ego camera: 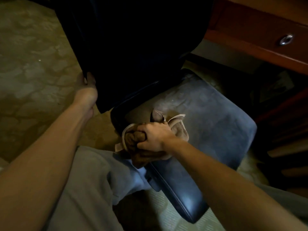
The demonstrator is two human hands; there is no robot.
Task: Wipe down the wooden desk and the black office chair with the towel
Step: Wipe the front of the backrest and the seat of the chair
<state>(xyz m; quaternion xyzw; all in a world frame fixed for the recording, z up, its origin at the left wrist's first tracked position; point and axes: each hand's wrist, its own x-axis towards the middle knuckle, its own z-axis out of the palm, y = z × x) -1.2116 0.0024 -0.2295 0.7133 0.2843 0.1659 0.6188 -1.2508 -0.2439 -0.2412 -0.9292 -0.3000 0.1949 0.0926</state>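
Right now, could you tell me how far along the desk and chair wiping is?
Done: unclear; the desk shows no sign either way. In hand: the right hand grips the bunched towel on the chair seat while the left hand holds the backrest edge. Left: the seat's pale dusty smears beyond the towel; the backrest is too dark to judge.

the bare left arm (50, 139) stretches forward, wrist bent, and the left hand (88, 89) curls round the edge of the chair back (133, 47). the right arm (216, 172) reaches in from the lower right; the right hand (152, 136), knuckles up, grips the bunched towel (131, 139).
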